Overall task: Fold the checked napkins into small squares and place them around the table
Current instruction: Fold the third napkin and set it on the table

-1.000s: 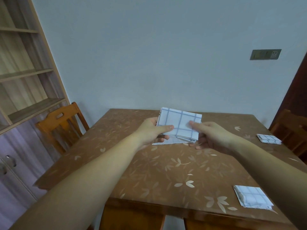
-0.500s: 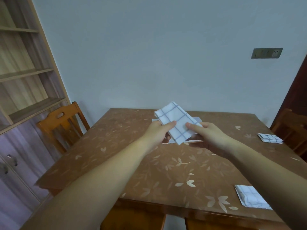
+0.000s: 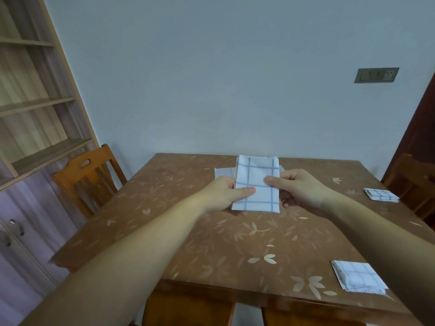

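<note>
I hold a white napkin with blue checks [image 3: 257,182], folded into an upright rectangle, above the middle of the brown leaf-patterned table [image 3: 211,243]. My left hand [image 3: 223,194] pinches its lower left edge and my right hand [image 3: 299,189] pinches its right edge, thumbs on top. Behind it, another napkin [image 3: 223,172] lies flat on the table, mostly hidden by the held one and my hands. One folded square napkin [image 3: 359,276] lies at the near right corner. Another folded napkin [image 3: 381,194] lies at the right edge.
A wooden chair [image 3: 87,177] stands at the table's left side, and a darker chair [image 3: 414,184] at the right. Shelving with cupboard doors [image 3: 30,128] fills the left wall. A wall socket [image 3: 376,75] is at upper right.
The held napkin has turned from a tilted, diamond-like angle to an upright rectangle. Both hands kept their grip and shifted only slightly over the table's middle.
</note>
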